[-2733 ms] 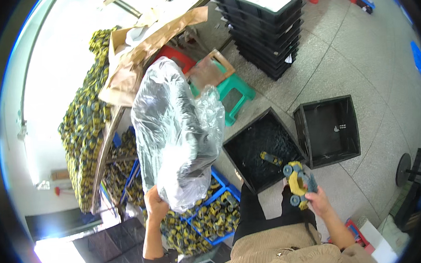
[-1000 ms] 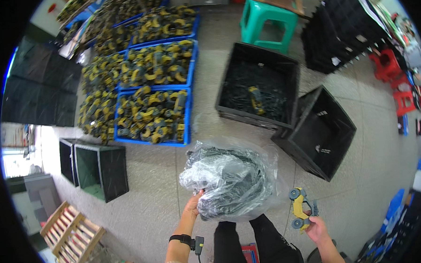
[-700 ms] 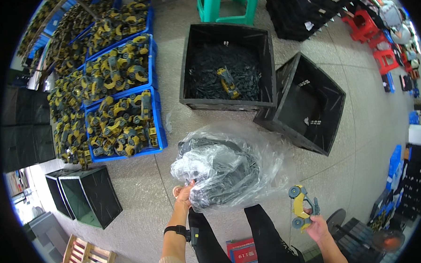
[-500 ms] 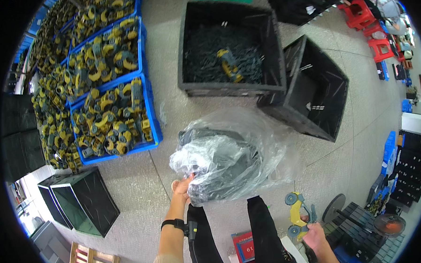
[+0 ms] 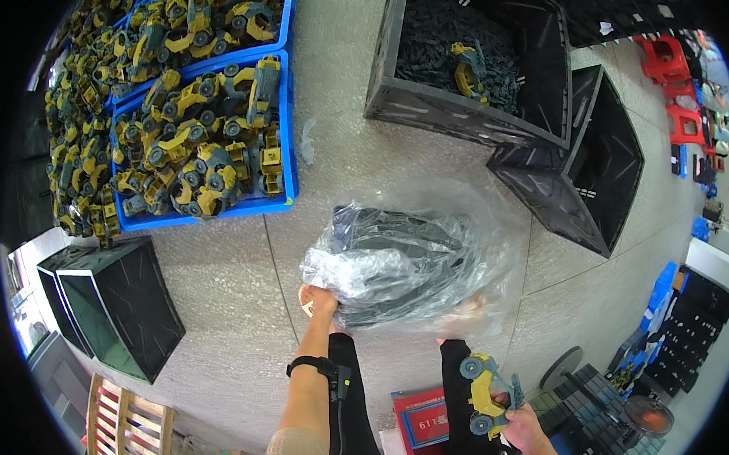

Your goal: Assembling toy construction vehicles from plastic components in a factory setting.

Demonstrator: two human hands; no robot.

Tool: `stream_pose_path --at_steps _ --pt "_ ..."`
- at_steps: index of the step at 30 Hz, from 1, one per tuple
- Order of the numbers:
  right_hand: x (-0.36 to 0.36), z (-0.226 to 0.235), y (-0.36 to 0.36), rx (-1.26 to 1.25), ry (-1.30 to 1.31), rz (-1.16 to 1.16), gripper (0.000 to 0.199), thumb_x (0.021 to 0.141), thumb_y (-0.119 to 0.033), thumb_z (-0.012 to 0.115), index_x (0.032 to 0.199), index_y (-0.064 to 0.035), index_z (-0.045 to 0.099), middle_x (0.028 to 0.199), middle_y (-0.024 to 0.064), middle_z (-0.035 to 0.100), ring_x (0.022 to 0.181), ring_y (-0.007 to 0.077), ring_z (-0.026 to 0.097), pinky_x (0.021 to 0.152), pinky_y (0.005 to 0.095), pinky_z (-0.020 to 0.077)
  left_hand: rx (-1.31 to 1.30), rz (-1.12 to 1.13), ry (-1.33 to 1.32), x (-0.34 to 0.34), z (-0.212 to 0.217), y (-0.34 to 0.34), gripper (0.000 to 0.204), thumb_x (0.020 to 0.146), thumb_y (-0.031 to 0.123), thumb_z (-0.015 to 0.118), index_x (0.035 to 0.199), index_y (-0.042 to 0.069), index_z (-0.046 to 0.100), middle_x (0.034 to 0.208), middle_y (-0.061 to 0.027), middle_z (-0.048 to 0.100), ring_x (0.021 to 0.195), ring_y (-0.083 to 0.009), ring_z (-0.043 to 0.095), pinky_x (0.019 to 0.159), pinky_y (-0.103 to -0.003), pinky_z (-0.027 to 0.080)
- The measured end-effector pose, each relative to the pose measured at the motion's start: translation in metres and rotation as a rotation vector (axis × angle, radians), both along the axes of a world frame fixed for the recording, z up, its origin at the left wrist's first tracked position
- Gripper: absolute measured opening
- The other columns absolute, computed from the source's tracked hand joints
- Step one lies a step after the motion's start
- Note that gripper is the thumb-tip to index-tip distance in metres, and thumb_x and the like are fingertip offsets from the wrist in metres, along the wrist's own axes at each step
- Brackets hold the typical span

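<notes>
A large clear plastic bag (image 5: 415, 266) full of dark grey parts lies on the floor in front of my legs. My left hand (image 5: 320, 300) is closed on its gathered left edge, with the fingers partly hidden by plastic. At the lower right, my right hand (image 5: 523, 426) grips a yellow and grey toy truck (image 5: 481, 396) with big grey wheels. A small dark grey piece (image 5: 515, 392) stands up beside the truck at my fingers; whether it is attached or held separately I cannot tell.
Blue crates (image 5: 290, 162) heaped with similar toy trucks stand at the left. Ahead right, a black crate (image 5: 457, 109) holds dark parts and one truck, beside a tilted black crate (image 5: 598, 177). A wooden pallet (image 5: 121, 425), a red box (image 5: 422, 420) and a fan (image 5: 648, 416) lie nearer.
My right hand has moved leftward with the toy truck, close to my right leg. My left hand keeps its hold on the bag. The whole view has shifted and turned slightly.
</notes>
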State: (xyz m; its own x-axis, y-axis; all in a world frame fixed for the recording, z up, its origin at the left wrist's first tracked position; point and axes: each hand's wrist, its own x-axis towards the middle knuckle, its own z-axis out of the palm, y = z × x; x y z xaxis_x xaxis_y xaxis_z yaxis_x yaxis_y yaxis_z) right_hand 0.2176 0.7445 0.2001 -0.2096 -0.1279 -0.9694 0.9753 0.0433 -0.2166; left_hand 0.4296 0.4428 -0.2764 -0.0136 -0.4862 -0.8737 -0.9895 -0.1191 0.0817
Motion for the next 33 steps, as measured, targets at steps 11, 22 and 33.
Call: stream_pose_path --at_steps 11,22,33 --pt "-0.008 0.007 0.004 -0.161 0.002 -0.048 0.039 0.072 -0.012 0.066 0.108 0.0018 0.059 0.119 0.0186 0.057 0.111 0.0312 0.055 0.096 0.0445 0.0433 -0.367 0.326 0.421 0.09 0.046 -0.045 0.057 0.082 0.033 0.055 0.131 0.005 0.048 0.141 -0.0287 0.033 0.136 -0.0393 0.025 0.111 -0.042 0.02" --pt "-0.051 0.087 -0.006 -0.121 0.276 0.041 0.039 0.07 -0.007 0.064 0.107 0.0019 0.054 0.107 0.0141 0.06 0.1 0.0265 0.06 0.091 0.041 0.0466 0.217 -0.441 0.576 0.085 0.364 -0.013 0.041 0.083 0.032 0.058 0.119 0.012 0.058 0.122 -0.0185 0.057 0.117 -0.0334 0.051 0.098 -0.045 0.04" --pt "-0.037 0.143 -0.113 -0.145 0.36 0.344 0.034 0.074 -0.003 0.061 0.107 0.0015 0.058 0.104 0.0091 0.061 0.096 0.0205 0.059 0.088 0.0345 0.0454 0.275 -0.26 0.719 0.181 0.537 -0.014 0.049 0.089 0.028 0.059 0.134 0.014 0.047 0.137 -0.0217 0.041 0.13 -0.0352 0.035 0.108 -0.041 0.03"
